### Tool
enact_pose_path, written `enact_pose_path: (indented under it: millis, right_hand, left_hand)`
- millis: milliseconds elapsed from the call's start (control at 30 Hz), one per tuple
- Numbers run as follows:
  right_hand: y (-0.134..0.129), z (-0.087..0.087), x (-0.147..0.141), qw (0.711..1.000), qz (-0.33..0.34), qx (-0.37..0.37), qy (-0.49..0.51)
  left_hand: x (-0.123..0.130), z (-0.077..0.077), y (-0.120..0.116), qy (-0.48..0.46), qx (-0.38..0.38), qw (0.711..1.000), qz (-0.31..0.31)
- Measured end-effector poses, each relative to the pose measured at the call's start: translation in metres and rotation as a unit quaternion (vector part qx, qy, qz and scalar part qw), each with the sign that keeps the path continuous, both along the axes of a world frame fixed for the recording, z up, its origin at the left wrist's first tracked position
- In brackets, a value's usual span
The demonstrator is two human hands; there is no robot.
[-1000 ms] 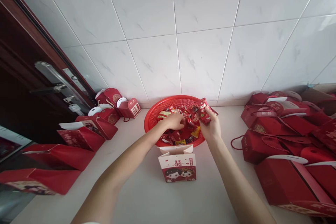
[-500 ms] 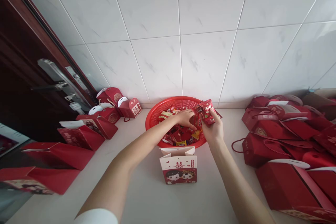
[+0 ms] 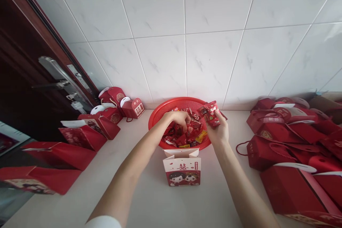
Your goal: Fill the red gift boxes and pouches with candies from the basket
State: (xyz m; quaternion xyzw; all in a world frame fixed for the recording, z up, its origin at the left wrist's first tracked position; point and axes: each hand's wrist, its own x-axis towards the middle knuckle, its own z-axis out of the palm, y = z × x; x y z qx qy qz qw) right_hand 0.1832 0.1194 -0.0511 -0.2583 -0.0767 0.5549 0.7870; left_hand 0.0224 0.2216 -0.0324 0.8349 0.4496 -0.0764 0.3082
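Observation:
My right hand is closed around a small bunch of red candy packets, held up at the right rim of a red plastic basket. My left hand reaches down into the basket, its fingers bent but apart over the wrapped candies. Its fingertips are partly lost among the wrappers, and I see nothing held between them. In front of the basket, a white-and-red paper gift box stands upright with its top open. Two cartoon faces are printed on its front.
Several red gift boxes line the left side of the white table, beside a dark door with a metal handle. More red boxes crowd the right side. A tiled wall rises behind the basket.
My left hand has moved left within the basket, away from the right hand, and bent its fingers down into the candies. The right hand still holds the packets at nearly the same spot.

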Motion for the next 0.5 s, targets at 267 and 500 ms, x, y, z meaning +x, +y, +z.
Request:
enact_pose_path:
  millis: [267, 500]
  right_hand:
    - [-0.003, 0.005, -0.001, 1.000, 0.008, -0.007, 0.000]
    - [-0.001, 0.000, 0.000, 1.000, 0.007, -0.001, -0.005]
  left_hand:
    - [-0.022, 0.004, 0.009, -0.062, 0.138, 0.979, 0.134]
    - [-0.022, 0.004, 0.011, -0.050, 0.273, 0.930, 0.239]
